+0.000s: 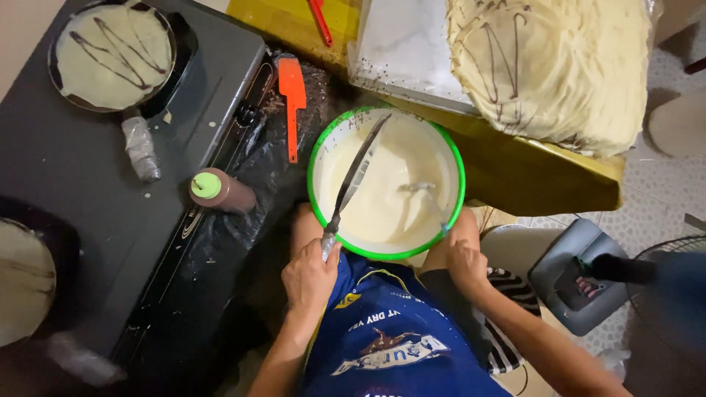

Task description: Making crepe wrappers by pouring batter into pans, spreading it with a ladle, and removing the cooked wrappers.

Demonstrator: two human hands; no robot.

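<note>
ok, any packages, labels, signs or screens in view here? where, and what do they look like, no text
No signs or screens.
Squeeze bottle: lying on the dark stove top, brown with green cap, no label showing.
Plastic bag: on the yellow table, clear, under the crepe stack.
Shirt print: person's lap, white and yellow graphic on blue.
Left hand grips a ladle by the green-rimmed bowl.

Soft, even indoor light, dim along the lower left, with mild wide-angle bending and slight blur at the edges.
</note>
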